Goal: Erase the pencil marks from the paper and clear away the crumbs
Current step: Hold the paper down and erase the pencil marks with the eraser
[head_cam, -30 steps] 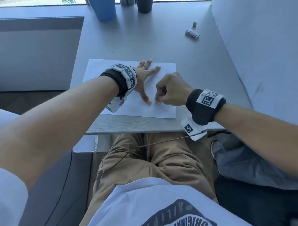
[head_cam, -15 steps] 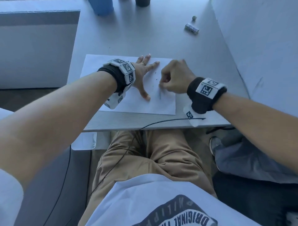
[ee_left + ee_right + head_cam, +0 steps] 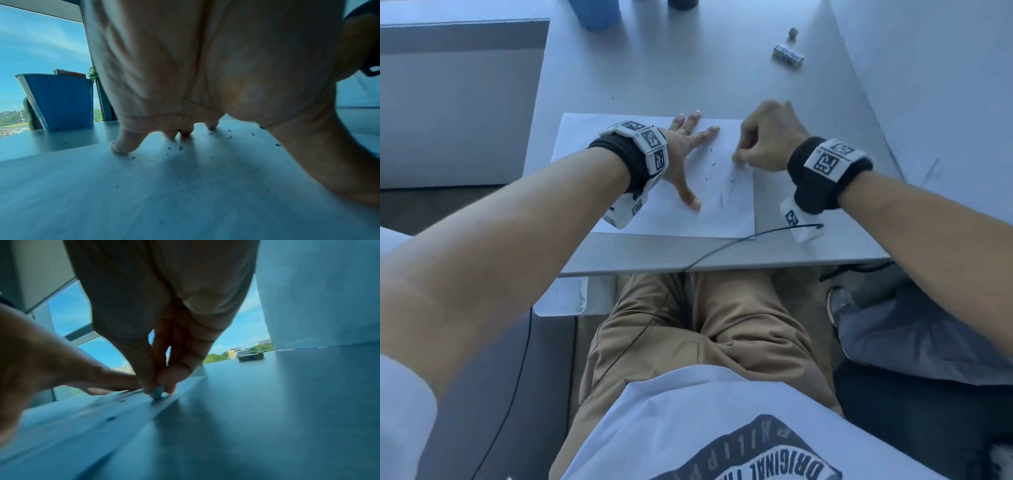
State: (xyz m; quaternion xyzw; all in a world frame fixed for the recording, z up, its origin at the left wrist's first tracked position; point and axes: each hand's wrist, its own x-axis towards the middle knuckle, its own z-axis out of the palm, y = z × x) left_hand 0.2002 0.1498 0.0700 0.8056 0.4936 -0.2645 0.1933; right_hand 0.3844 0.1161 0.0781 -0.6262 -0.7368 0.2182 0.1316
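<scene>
A white sheet of paper [image 3: 592, 137] lies on the grey desk [image 3: 688, 68]. Faint pencil marks [image 3: 727, 186] and dark eraser crumbs [image 3: 180, 147] are scattered on it. My left hand [image 3: 685, 150] lies flat with spread fingers, pressing the paper down at its middle. My right hand [image 3: 767, 140] is near the paper's right edge. Its thumb and fingers pinch a small grey eraser [image 3: 157, 391], whose tip touches the paper. In the head view the eraser is hidden by the fingers.
A small wrapped block [image 3: 787, 54] and a tiny round bit [image 3: 793, 32] lie at the desk's far right. A blue container [image 3: 59, 100] stands at the far edge by the window. A white wall [image 3: 928, 85] runs along the desk's right side. A black cable [image 3: 722, 248] crosses the near edge.
My right hand has moved away from me and to the right along the paper with the eraser, from near the left thumb toward the right edge. The left hand has stayed pressed down.
</scene>
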